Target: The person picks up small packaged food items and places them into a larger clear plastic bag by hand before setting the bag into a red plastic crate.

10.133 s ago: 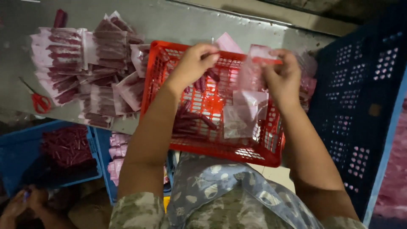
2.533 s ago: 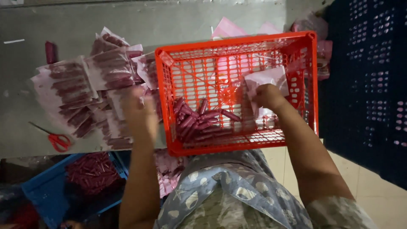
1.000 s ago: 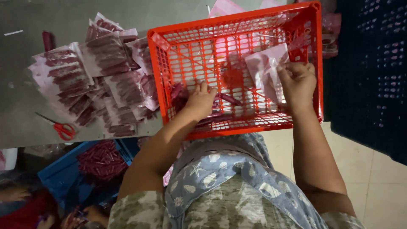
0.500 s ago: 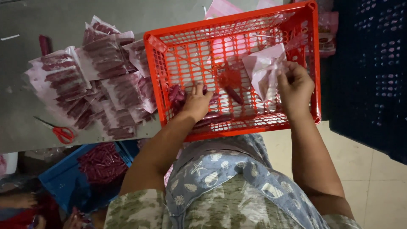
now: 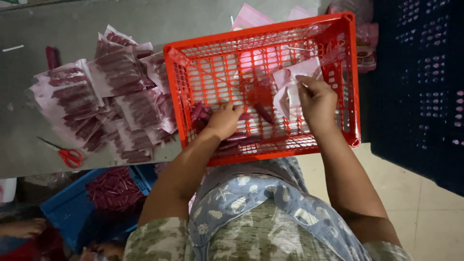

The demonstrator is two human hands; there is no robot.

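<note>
A red plastic lattice basket [image 5: 345,87] rests on my lap and against the grey table edge. My left hand [image 5: 224,121] reaches into its lower left part and closes over several small dark-red tube-like pieces [image 5: 200,112] lying on the basket floor. My right hand [image 5: 316,99] holds a clear pink-tinted plastic bag [image 5: 290,87] open above the middle of the basket.
Filled clear bags of dark-red pieces [image 5: 108,92] lie heaped on the grey table [image 5: 29,145] left of the basket, with red-handled scissors [image 5: 67,155] near the edge. A blue crate [image 5: 63,212] with more pieces sits below left. Dark blue crates [image 5: 420,87] stand right.
The basket and view shifted slightly. My left hand went from the bags on the table into the basket and settled on the loose pieces; my right hand keeps the bag.
</note>
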